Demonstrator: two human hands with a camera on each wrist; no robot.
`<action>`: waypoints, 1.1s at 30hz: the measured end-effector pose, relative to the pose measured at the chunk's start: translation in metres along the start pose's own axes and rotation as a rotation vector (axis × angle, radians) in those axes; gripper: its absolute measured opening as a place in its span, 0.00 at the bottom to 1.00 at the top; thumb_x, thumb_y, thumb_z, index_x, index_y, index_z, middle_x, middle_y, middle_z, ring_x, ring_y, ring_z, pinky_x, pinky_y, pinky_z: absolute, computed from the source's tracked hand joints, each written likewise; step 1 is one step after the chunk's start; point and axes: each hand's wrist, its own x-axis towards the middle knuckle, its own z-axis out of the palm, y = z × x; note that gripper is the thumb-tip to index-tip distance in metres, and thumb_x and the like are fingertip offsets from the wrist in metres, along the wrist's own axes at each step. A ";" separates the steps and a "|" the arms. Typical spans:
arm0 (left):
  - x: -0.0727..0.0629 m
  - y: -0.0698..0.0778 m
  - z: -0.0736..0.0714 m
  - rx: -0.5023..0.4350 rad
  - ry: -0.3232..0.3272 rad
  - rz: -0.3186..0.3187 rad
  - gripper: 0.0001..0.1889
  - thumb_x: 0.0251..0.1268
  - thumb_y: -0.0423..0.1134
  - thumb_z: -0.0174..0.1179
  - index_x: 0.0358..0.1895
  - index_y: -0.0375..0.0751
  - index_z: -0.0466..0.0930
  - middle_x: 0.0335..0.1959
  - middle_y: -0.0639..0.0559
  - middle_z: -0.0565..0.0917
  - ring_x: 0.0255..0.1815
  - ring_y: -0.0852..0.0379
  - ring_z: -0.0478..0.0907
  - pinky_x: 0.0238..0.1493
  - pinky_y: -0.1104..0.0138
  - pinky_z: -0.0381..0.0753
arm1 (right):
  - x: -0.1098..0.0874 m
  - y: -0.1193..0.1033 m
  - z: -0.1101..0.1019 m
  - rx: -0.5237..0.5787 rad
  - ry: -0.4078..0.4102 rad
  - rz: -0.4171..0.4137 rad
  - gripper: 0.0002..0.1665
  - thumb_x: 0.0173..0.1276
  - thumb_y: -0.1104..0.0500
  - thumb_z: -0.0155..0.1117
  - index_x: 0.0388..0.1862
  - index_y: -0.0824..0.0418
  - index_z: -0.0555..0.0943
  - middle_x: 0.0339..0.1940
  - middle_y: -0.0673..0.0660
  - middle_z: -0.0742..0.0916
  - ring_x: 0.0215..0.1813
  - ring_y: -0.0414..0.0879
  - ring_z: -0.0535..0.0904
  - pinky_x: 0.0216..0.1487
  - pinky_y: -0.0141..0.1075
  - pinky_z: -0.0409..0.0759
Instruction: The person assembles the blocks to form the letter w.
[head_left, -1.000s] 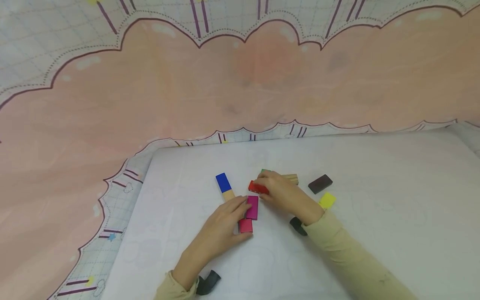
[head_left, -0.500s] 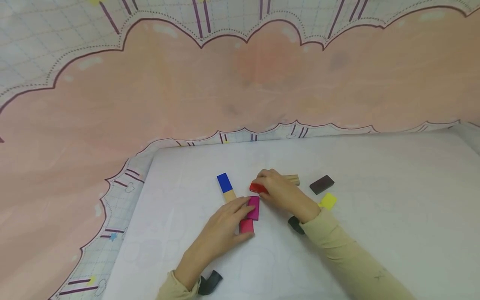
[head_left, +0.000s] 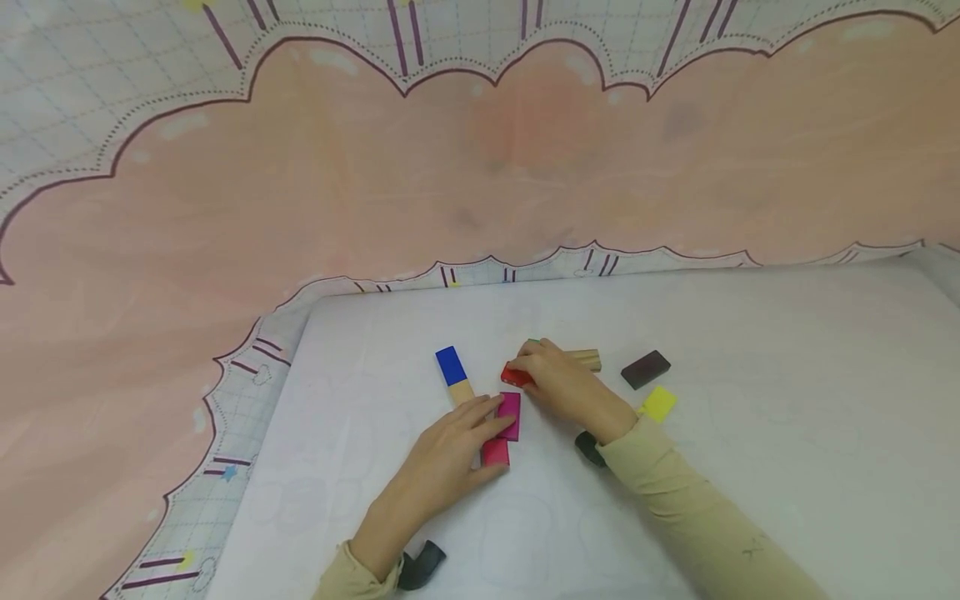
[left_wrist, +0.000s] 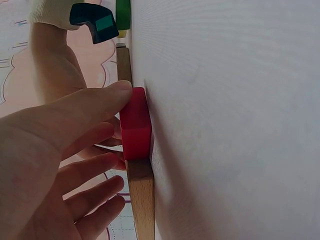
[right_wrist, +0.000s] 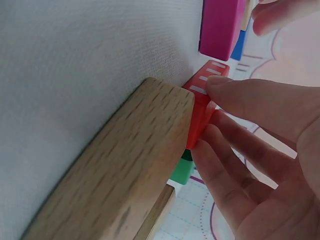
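In the head view, my left hand [head_left: 435, 462] reaches over a magenta block [head_left: 510, 417] and a pinkish-red block [head_left: 496, 453] lying end to end. Its fingers rest loosely on the magenta one. In the left wrist view, the thumb touches the pinkish-red block [left_wrist: 136, 122], which sits against a wooden piece [left_wrist: 141, 200]. My right hand [head_left: 566, 387] pinches a red block [head_left: 515, 374] between thumb and fingertips. White dashes mark that red block [right_wrist: 202, 92] in the right wrist view, where it meets a wooden block [right_wrist: 125, 150]. The hand partly hides a green piece [right_wrist: 181, 171].
A blue block [head_left: 451, 365] lies in line with a tan piece [head_left: 461, 392]. Right of the hands are a grooved wooden piece [head_left: 585, 360], a dark brown block [head_left: 646, 369] and a yellow piece [head_left: 660, 404]. All lie on a white tabletop [head_left: 787, 400] before a patterned curtain [head_left: 375, 183].
My right fingers shift slightly around the red block. The left hand stays over the magenta and pinkish-red blocks. The whole scene drifts slightly rightward with the camera.
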 end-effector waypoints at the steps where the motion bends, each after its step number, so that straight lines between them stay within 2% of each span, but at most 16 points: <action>1: 0.000 0.000 0.000 0.000 -0.001 0.004 0.29 0.60 0.52 0.70 0.65 0.51 0.79 0.72 0.51 0.72 0.74 0.49 0.66 0.68 0.54 0.73 | 0.000 0.000 0.000 0.002 -0.001 0.003 0.20 0.63 0.65 0.71 0.55 0.62 0.85 0.51 0.58 0.85 0.55 0.52 0.79 0.58 0.42 0.82; 9: 0.001 -0.002 0.003 0.009 -0.007 0.035 0.28 0.61 0.52 0.69 0.64 0.49 0.80 0.70 0.49 0.74 0.73 0.48 0.68 0.68 0.54 0.73 | -0.001 0.002 0.000 0.031 -0.008 0.018 0.20 0.64 0.66 0.70 0.56 0.62 0.85 0.50 0.58 0.85 0.55 0.52 0.78 0.58 0.42 0.82; 24: -0.001 0.000 0.003 -0.065 -0.053 -0.028 0.27 0.62 0.53 0.67 0.64 0.49 0.80 0.72 0.51 0.71 0.75 0.50 0.65 0.67 0.53 0.73 | 0.001 0.003 0.000 0.064 -0.016 0.038 0.21 0.65 0.65 0.70 0.57 0.62 0.84 0.52 0.58 0.85 0.56 0.52 0.78 0.60 0.42 0.81; 33: 0.000 0.000 0.003 -0.077 -0.056 -0.034 0.27 0.62 0.52 0.68 0.64 0.49 0.80 0.72 0.51 0.71 0.75 0.50 0.65 0.66 0.52 0.74 | 0.008 0.004 0.003 0.046 -0.018 0.073 0.20 0.64 0.63 0.71 0.56 0.64 0.85 0.48 0.59 0.85 0.51 0.51 0.79 0.56 0.40 0.83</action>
